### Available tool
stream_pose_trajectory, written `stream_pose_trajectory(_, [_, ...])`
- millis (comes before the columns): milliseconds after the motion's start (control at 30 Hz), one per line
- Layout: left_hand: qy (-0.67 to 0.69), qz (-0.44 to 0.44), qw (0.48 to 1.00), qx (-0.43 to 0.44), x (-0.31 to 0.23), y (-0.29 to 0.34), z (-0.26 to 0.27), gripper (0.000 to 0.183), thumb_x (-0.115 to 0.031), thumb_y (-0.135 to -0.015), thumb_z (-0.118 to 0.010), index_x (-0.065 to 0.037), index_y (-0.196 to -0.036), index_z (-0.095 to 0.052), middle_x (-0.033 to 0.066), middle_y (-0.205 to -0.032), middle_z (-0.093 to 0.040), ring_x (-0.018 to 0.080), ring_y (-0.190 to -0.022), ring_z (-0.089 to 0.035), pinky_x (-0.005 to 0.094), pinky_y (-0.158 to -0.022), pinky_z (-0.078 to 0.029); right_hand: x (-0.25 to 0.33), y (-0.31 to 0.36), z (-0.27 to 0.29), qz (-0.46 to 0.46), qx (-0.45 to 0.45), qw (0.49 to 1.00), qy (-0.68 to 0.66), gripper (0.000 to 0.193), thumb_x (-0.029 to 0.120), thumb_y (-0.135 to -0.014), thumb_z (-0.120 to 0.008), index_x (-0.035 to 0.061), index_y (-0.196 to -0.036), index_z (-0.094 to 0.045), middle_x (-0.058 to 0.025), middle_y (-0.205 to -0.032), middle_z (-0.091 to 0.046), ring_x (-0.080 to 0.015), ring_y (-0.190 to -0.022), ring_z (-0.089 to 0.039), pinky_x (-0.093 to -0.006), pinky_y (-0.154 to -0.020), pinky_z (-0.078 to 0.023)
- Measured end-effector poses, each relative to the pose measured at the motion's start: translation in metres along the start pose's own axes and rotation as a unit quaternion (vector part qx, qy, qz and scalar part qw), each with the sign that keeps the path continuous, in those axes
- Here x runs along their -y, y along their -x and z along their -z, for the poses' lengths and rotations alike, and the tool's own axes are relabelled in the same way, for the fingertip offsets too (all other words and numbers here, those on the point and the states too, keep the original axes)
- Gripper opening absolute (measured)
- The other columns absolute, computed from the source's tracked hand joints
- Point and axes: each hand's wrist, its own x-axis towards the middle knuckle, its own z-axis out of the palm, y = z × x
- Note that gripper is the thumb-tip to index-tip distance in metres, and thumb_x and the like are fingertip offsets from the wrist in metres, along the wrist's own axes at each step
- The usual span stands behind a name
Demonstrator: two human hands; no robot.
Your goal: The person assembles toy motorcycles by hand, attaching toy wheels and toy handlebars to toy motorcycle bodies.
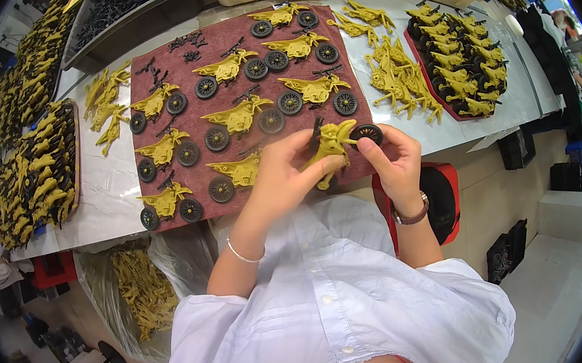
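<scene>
Hands met at the near edge of the red mat. Left hand squeezed a yellow toy bike body to keep it steady, while right hand pinched a black wheel against it. More bike bodies lay in rows, easy to reach.

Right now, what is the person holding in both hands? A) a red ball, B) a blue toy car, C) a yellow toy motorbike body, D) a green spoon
C: the left hand grips a yellow toy motorbike body while the right hand holds a black wheel against it.
</scene>
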Motion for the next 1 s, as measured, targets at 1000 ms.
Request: stream_pose_trajectory(1000, [-0.500,-0.081,0.861,0.033,-0.004,-0.100,0.069,0.014,-0.015,-0.082,-0.063,-0.005,-0.091,-0.061,0.0104,-0.091,-0.060,0.0238,-0.087,-0.057,0.0348,-0.078,-0.044,-0.036,-0.073,0.051,0.038,-0.114,0.799,0.589,0.033,0.025,-0.074,-0.071,0.0026,-0.096,-0.065,-0.0124,-0.094,-0.055,-0.0300,-0.092,-0.055,-0.0388,-0.077,-0.046])
